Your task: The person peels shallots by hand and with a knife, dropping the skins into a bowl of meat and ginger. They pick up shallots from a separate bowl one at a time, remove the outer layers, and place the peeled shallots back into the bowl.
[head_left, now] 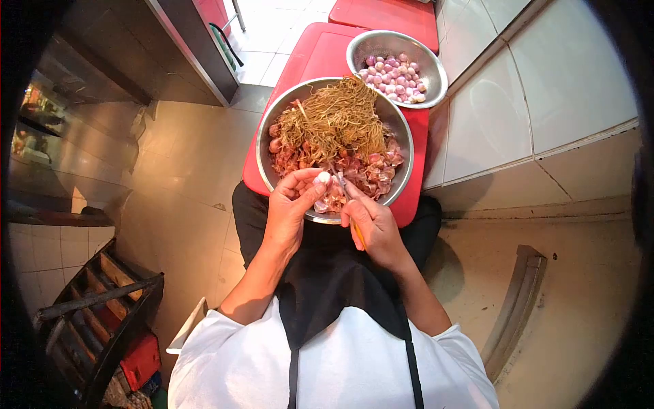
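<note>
My left hand point(294, 199) pinches a shallot point(322, 178), its pale peeled end showing past the fingertips. In my right hand point(373, 223) is a small knife point(342, 183) with a yellowish handle, its blade close to the shallot. Both hands are over the near side of a large metal bowl point(405, 178). Inside the bowl lie unpeeled reddish shallots point(275, 145), loose papery skins point(377, 176) and a big tangle of dry brown roots point(334, 119).
A metal colander point(436, 75) holding many peeled shallots point(395, 76) stands beyond the bowl, at right. Both rest on a red stool-like surface point(310, 49). White wall tiles point(579, 75) rise close on the right. A dark slatted rack point(102, 307) stands at lower left.
</note>
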Action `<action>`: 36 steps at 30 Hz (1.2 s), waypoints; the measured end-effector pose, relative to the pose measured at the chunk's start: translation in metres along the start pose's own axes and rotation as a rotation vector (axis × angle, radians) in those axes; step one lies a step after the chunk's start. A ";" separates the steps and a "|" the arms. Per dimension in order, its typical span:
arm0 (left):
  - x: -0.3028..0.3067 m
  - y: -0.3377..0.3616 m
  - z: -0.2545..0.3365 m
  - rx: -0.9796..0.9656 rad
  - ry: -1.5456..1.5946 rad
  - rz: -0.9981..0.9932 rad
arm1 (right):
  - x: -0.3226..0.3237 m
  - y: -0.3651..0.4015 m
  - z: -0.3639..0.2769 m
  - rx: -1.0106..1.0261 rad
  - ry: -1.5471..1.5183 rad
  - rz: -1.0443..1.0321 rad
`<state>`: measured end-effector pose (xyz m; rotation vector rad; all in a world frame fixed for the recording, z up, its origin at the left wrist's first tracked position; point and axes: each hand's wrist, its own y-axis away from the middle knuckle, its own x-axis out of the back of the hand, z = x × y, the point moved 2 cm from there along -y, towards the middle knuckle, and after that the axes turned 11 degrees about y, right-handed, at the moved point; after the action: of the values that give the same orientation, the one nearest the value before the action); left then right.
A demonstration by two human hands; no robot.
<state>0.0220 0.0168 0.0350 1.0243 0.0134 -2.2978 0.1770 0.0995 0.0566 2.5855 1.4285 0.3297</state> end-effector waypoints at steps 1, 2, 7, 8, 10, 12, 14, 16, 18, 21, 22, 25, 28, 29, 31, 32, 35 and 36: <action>0.003 -0.001 -0.003 -0.014 0.015 -0.002 | -0.001 0.000 -0.001 0.008 0.013 -0.008; 0.004 -0.001 -0.004 -0.027 0.029 -0.005 | -0.002 0.000 -0.002 0.016 0.026 -0.016; -0.002 0.005 0.002 -0.120 -0.145 0.040 | -0.007 0.000 -0.009 0.015 -0.076 0.006; -0.001 0.005 0.002 -0.131 -0.180 0.041 | -0.007 0.001 -0.010 0.014 -0.105 0.021; -0.005 0.006 0.003 -0.137 -0.151 0.046 | -0.007 0.001 -0.015 0.017 -0.049 0.012; -0.007 0.007 0.004 -0.175 -0.169 0.038 | -0.006 0.000 -0.015 0.030 0.020 0.010; -0.007 0.007 0.005 -0.247 -0.235 0.016 | -0.006 -0.001 -0.011 0.053 0.102 0.015; -0.006 0.008 0.005 -0.263 -0.264 -0.005 | -0.005 0.000 -0.015 0.025 0.128 -0.002; -0.004 0.008 0.006 -0.270 -0.290 -0.023 | -0.005 0.001 -0.017 0.042 0.157 0.004; 0.001 0.008 0.006 -0.269 -0.318 -0.040 | -0.009 0.001 -0.017 0.120 0.167 0.034; 0.003 0.008 0.006 -0.269 -0.321 -0.043 | -0.012 0.002 -0.017 0.134 0.143 0.037; 0.007 0.007 0.004 -0.290 -0.307 -0.035 | -0.017 0.002 -0.012 0.144 0.158 0.056; 0.002 0.011 0.005 -0.209 -0.237 0.022 | -0.018 0.004 -0.013 0.054 0.090 0.044; 0.001 0.012 0.005 -0.164 -0.206 0.048 | -0.018 0.004 -0.014 0.038 0.065 0.042; 0.003 0.011 0.004 -0.133 -0.145 0.061 | -0.019 0.003 -0.014 0.035 0.036 0.051; 0.004 0.010 0.002 -0.116 -0.115 0.067 | -0.019 0.003 -0.014 0.047 0.031 0.061; 0.009 0.009 0.000 -0.118 -0.137 0.068 | -0.019 0.001 -0.009 0.032 0.022 0.056; 0.010 0.008 -0.001 -0.116 -0.146 0.073 | -0.020 0.001 -0.008 0.020 -0.009 0.052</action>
<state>0.0218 0.0051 0.0291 0.7850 0.0488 -2.2709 0.1656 0.0826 0.0623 2.6404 1.3715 0.3122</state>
